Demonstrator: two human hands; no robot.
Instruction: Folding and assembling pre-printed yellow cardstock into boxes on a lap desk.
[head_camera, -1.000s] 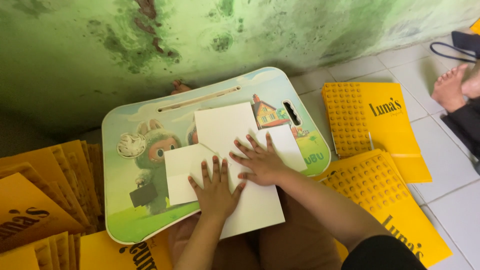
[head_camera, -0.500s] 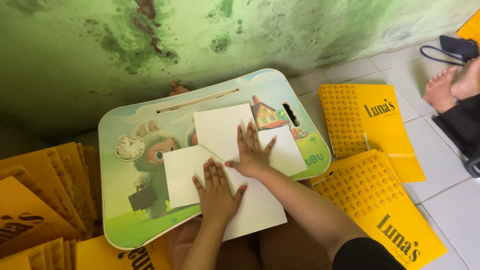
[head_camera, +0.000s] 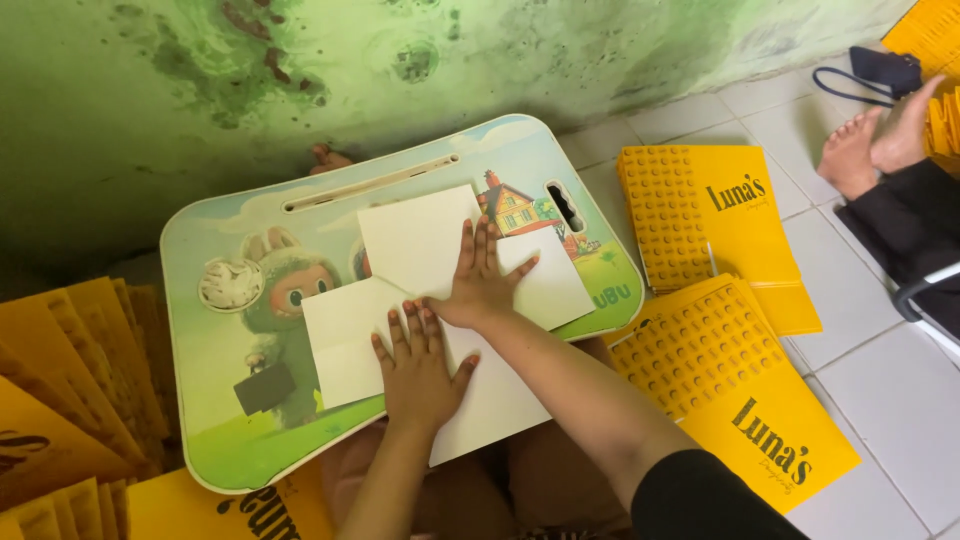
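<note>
We press our left hand (head_camera: 418, 368) and right hand (head_camera: 478, 283) flat, fingers spread, gripping nothing, on a folded white cardboard sheet (head_camera: 420, 245); it lies on the cartoon-printed green lap surface (head_camera: 215, 340); yellow flattened boxes (head_camera: 740, 215) lie nearby.

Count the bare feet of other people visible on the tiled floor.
2. Both bare feet lie side by side at the upper right, on the white tiled floor near a dark strap bag. More may be hidden beyond the frame edge.
</note>
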